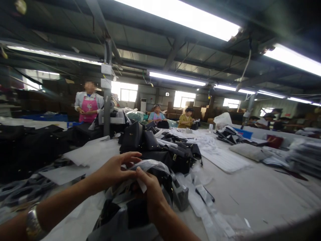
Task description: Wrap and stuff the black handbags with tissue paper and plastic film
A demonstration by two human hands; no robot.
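My left hand (114, 170) and my right hand (150, 190) meet over a black handbag (160, 182) on the table in front of me. Both pinch a crumpled piece of thin clear-white wrapping (147, 165) that lies over the bag's top. My left fingers curl round the wrapping's left side. My right thumb and fingers press a white strip of it from below. A metal watch (32, 224) sits on my left wrist. More wrapping and grey sheet lie under the bag.
A heap of black handbags (160, 144) stands just beyond. White paper sheets (92, 152) lie left, white strips (205, 204) right. A person in a pink apron (88, 103) stands behind a pole (107, 97). Other people (185, 118) sit farther back.
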